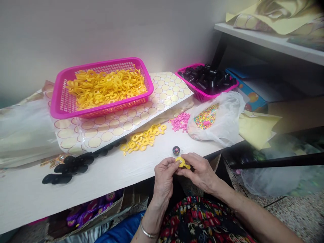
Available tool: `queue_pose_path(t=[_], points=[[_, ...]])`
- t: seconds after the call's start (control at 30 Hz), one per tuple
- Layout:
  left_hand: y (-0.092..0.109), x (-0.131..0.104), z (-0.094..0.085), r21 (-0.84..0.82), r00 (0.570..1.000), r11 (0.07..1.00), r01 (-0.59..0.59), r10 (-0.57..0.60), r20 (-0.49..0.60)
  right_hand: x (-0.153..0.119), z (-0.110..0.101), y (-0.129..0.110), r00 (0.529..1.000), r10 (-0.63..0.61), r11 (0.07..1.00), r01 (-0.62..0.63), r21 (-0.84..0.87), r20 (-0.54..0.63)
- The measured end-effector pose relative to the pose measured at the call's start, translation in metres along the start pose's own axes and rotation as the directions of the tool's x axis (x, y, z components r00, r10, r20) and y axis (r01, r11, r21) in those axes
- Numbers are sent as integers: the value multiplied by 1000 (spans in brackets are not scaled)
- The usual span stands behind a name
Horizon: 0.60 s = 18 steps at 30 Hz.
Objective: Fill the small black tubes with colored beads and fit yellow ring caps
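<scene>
Near the table's front edge, my left hand [165,175] and my right hand [198,170] meet around a yellow plastic ring with a short stem [181,162]. The fingers of both hands are closed on it, and its stem points toward the right hand. Just beyond them stands a small round black cup [176,150] with small colored bits inside. To the left lies a loose pile of yellow ring pieces [143,138]. Farther back are a scatter of small pink pieces [180,122] and a clear plastic bag [224,114] holding colorful little beads.
A pink basket [57,92] full of yellow pieces rests on sheets of round stickers [117,130]. Black cylinders fill another pink basket [202,96] at the back right. Black flat pieces [68,168] lie at left. A shelf [268,40] juts in above right; below the table is a box of purple items [88,211].
</scene>
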<state>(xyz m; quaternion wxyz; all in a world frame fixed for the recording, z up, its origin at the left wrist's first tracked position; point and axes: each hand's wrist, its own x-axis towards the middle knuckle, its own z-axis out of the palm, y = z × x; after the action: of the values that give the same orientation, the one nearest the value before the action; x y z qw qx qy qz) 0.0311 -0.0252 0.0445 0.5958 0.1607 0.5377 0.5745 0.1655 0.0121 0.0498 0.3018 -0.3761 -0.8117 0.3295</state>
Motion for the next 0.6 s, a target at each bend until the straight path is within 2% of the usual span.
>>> queue_pose_path(t=[0.07, 0.17, 0.27, 0.43, 0.5, 0.6], points=[[-5, -1, 3, -20, 999, 1000, -22, 22, -32, 1, 2, 1, 997, -77, 990, 73, -124, -30], [-10, -1, 4, -19, 998, 999, -48, 47, -45, 5, 3, 6, 992, -128, 965, 124, -230, -5], [-8, 3, 1, -8, 994, 996, -90, 89, -67, 15, 1, 12, 994, -111, 952, 113, -284, 24], [-1, 20, -9, 29, 956, 984, -178, 180, -232, 39, -2, 21, 993, -65, 938, 93, -334, 96], [-1, 28, -13, 72, 948, 980, -186, 199, -247, 46, 0, 24, 991, -68, 924, 107, -366, 118], [-3, 37, -14, 137, 954, 973, -184, 210, -212, 50, 3, 27, 988, -74, 904, 123, -409, 132]])
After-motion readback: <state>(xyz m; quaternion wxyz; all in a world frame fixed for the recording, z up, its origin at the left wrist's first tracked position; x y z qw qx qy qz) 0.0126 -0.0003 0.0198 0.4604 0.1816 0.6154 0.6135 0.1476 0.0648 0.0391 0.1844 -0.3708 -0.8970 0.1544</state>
